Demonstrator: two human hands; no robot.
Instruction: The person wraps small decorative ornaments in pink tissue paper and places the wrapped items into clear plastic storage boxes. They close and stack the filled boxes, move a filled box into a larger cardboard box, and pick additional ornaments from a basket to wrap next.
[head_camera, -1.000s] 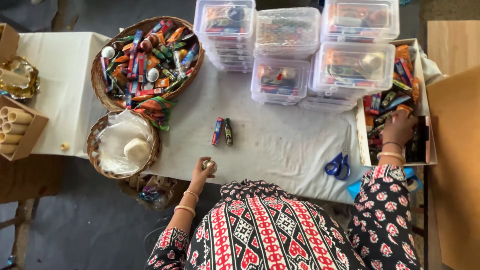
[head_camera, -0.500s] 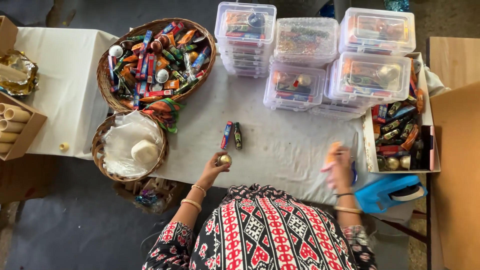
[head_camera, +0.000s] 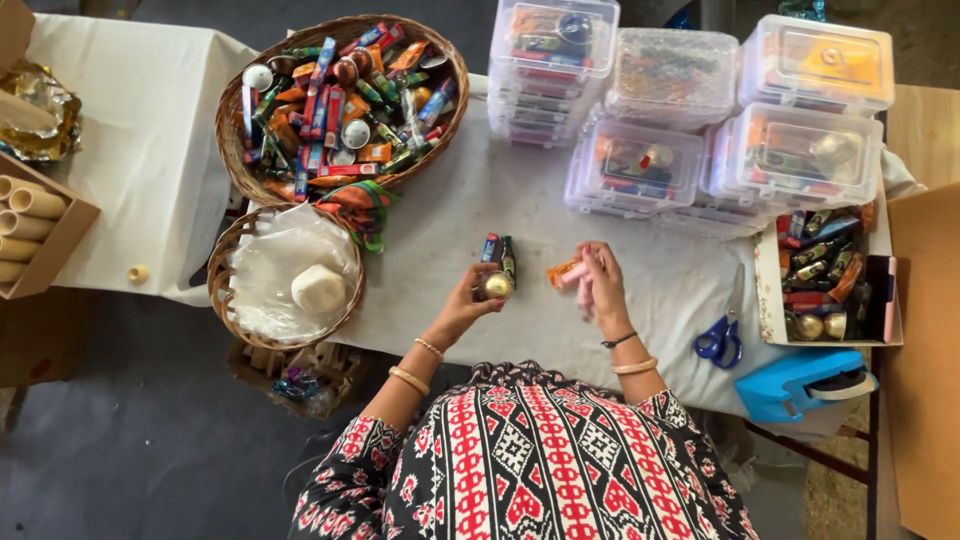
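My left hand holds a small round gold ball above the white tablecloth. Just beyond it lie two small packets, one blue and red, one dark green, side by side. My right hand is raised over the middle of the table, gripping a small orange and pink wrapped packet. The two hands are close together, about a hand's width apart.
A large wicker basket of coloured packets sits far left; a smaller basket holds plastic and a white roll. Stacked clear boxes line the back. Blue scissors, an open carton and a blue dispenser lie right.
My right hand has come from the carton at the right to the middle of the table, carrying a packet. My left hand with the gold ball lifted slightly toward it.
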